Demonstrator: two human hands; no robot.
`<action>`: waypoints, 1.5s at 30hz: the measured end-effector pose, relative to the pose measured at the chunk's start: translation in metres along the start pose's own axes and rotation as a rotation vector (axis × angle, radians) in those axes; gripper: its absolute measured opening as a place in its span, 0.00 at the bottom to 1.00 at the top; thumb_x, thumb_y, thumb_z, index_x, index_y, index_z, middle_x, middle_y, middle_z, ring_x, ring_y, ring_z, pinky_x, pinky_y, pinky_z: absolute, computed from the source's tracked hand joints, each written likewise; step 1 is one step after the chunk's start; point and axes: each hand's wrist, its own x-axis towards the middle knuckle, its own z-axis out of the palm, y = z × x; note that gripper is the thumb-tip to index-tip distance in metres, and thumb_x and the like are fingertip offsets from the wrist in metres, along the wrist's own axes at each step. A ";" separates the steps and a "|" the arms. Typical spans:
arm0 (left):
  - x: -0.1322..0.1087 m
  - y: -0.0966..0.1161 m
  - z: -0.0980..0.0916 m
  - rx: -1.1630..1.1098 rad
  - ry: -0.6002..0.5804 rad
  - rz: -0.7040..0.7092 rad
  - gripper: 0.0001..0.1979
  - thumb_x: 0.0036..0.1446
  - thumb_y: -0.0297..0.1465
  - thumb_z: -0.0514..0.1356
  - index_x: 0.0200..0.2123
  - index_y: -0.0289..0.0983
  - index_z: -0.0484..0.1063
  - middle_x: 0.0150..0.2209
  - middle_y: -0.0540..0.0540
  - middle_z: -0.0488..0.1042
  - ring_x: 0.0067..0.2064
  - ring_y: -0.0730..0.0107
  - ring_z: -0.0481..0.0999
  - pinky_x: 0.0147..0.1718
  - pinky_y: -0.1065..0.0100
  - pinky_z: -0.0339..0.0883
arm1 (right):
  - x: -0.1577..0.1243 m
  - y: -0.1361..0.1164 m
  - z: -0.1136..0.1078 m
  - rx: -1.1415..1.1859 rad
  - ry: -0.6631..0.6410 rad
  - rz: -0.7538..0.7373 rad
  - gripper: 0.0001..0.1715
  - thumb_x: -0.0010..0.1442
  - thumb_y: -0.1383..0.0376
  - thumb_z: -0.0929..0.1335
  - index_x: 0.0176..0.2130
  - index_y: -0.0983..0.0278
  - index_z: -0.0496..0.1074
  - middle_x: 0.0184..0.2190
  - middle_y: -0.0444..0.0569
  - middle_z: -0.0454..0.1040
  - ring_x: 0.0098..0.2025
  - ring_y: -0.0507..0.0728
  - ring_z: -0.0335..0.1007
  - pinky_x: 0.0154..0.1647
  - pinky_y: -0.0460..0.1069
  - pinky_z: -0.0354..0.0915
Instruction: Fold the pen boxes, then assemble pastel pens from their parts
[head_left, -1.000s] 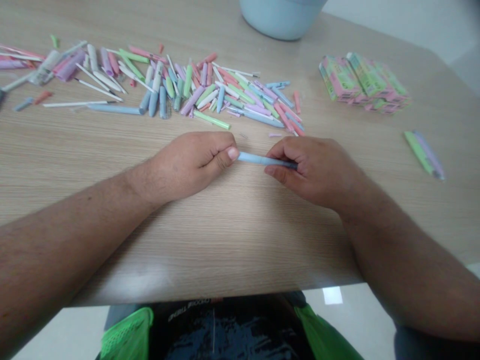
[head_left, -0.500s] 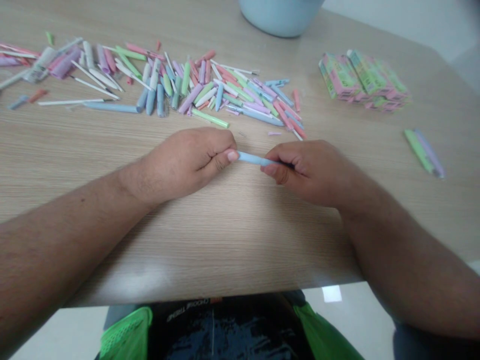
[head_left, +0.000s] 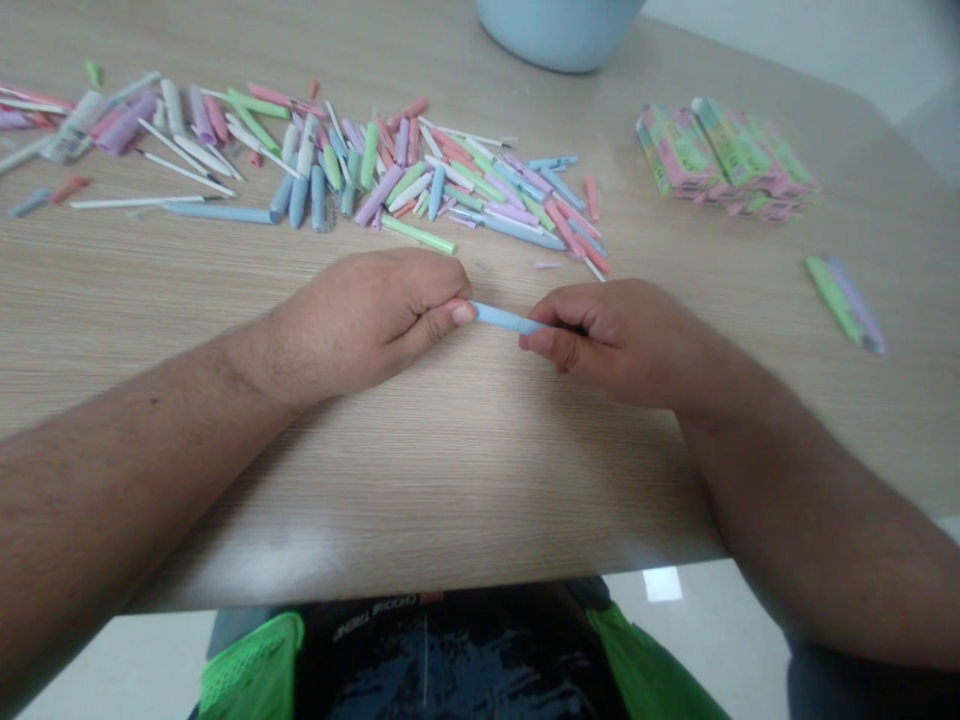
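Observation:
A light blue pen point(head_left: 506, 318) is held level above the table between both hands. My left hand point(head_left: 397, 315) is closed around its left end, the thumb lying along it. At the other end my right hand point(head_left: 592, 335) pinches it between thumb and fingers. Only the middle of the barrel shows; both tips are hidden in the fingers. Just beyond my hands lies a spread of pastel pen parts point(head_left: 435, 190), with barrels, caps and thin white refills mixed together. A loose light green barrel point(head_left: 418, 235) lies nearest my left hand.
Stacked pink and green boxes point(head_left: 720, 155) stand at the back right of the wooden table point(head_left: 450, 480). In front of them, a green pen point(head_left: 834, 300) and a purple pen point(head_left: 856, 305) lie side by side. A light blue tub point(head_left: 562, 30) stands at the far edge.
Both hands keep the same grip on the blue pen. Only a very slight shift of the whole view shows.

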 end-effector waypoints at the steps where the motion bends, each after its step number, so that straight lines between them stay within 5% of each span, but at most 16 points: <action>1: 0.000 0.000 0.000 0.002 -0.004 0.002 0.21 0.80 0.48 0.50 0.36 0.43 0.66 0.30 0.48 0.69 0.33 0.59 0.70 0.36 0.59 0.62 | 0.000 0.001 0.001 0.047 -0.039 0.018 0.24 0.78 0.48 0.67 0.41 0.61 0.82 0.28 0.44 0.79 0.32 0.55 0.72 0.36 0.50 0.58; 10: 0.002 0.000 0.000 -0.003 -0.036 -0.065 0.24 0.80 0.49 0.48 0.32 0.43 0.62 0.27 0.48 0.68 0.30 0.60 0.68 0.32 0.60 0.60 | 0.000 -0.001 0.008 -0.099 0.174 -0.035 0.12 0.72 0.56 0.71 0.45 0.60 0.83 0.38 0.49 0.83 0.38 0.60 0.73 0.40 0.53 0.62; 17: 0.002 -0.002 0.001 0.022 -0.055 0.010 0.25 0.79 0.52 0.48 0.36 0.43 0.69 0.30 0.46 0.71 0.33 0.58 0.71 0.36 0.59 0.63 | 0.003 0.005 0.007 0.228 -0.146 0.114 0.23 0.77 0.48 0.67 0.40 0.60 0.83 0.24 0.40 0.77 0.25 0.52 0.69 0.33 0.50 0.59; 22: 0.003 0.000 -0.002 -0.037 -0.031 -0.129 0.23 0.78 0.48 0.52 0.31 0.43 0.65 0.26 0.48 0.69 0.31 0.59 0.69 0.33 0.61 0.60 | 0.005 0.004 0.017 -0.084 0.160 -0.007 0.16 0.75 0.55 0.70 0.47 0.62 0.84 0.39 0.51 0.85 0.39 0.59 0.76 0.40 0.52 0.62; 24: 0.002 0.001 -0.003 -0.056 -0.032 -0.138 0.24 0.78 0.48 0.52 0.30 0.43 0.65 0.26 0.48 0.69 0.31 0.60 0.70 0.33 0.61 0.60 | 0.004 0.003 0.017 -0.152 0.178 -0.028 0.15 0.75 0.57 0.69 0.47 0.61 0.84 0.42 0.52 0.86 0.42 0.61 0.77 0.42 0.53 0.63; 31: 0.001 0.001 -0.003 0.007 -0.054 0.021 0.23 0.79 0.49 0.50 0.35 0.42 0.69 0.31 0.47 0.73 0.32 0.60 0.70 0.36 0.61 0.60 | 0.003 0.004 0.006 0.330 -0.229 0.108 0.24 0.79 0.47 0.66 0.42 0.60 0.81 0.25 0.41 0.78 0.24 0.52 0.69 0.32 0.49 0.60; 38: 0.002 0.006 -0.005 -0.039 -0.032 -0.159 0.20 0.77 0.42 0.52 0.30 0.41 0.64 0.28 0.50 0.69 0.29 0.65 0.68 0.32 0.64 0.57 | 0.006 0.006 0.020 -0.122 0.191 -0.041 0.21 0.78 0.54 0.66 0.51 0.63 0.84 0.45 0.55 0.86 0.46 0.62 0.78 0.45 0.53 0.65; 41: 0.001 0.004 -0.006 -0.013 -0.045 -0.086 0.21 0.79 0.44 0.51 0.32 0.41 0.67 0.29 0.49 0.72 0.30 0.64 0.70 0.32 0.64 0.59 | 0.005 0.008 0.017 -0.051 0.127 -0.057 0.25 0.79 0.49 0.65 0.47 0.62 0.83 0.39 0.51 0.84 0.40 0.59 0.76 0.42 0.52 0.63; 45: 0.000 0.001 -0.007 0.081 -0.053 0.025 0.21 0.80 0.45 0.50 0.35 0.42 0.70 0.31 0.47 0.75 0.33 0.62 0.72 0.34 0.62 0.64 | 0.003 0.009 0.010 0.290 -0.133 0.050 0.29 0.79 0.42 0.64 0.45 0.60 0.81 0.26 0.41 0.76 0.26 0.52 0.68 0.34 0.49 0.59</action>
